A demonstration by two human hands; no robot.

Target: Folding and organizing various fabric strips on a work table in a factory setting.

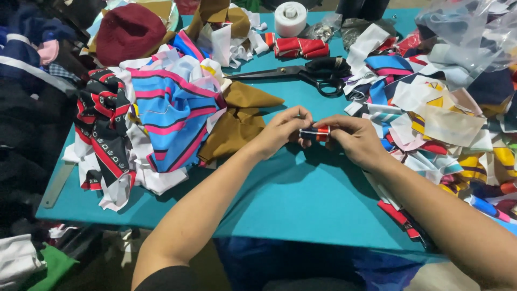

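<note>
I hold a small folded strip of red, white and dark fabric (314, 132) between both hands, just above the middle of the teal surface (301, 199). My left hand (283, 130) pinches its left end between thumb and fingertips, and my right hand (353, 137) pinches the right end the same way, so the piece is shut tight between them and only a short stretch of it shows. Both hands are closed on the cloth, not spread.

To do this well, I judge that the fold should stay flat and its edges lined up, so I keep the pinch near the ends and the tension even; if one thumb slips, the layers will likely slide apart. Working low over the bare part of the surface helps, since the piece is small and easy to lose among scraps.

Toward the left edge lies a heap of striped blue and pink fabric (172, 116) with a brown cloth (239, 121) beside it. Along the right edge is a pile of mixed offcuts (441, 124). Black-handled scissors (307, 73) lie near the far edge, well apart from my hands, with a bundle of red folded pieces (299, 47) and a white roll of tape (291, 19) behind them.
</note>
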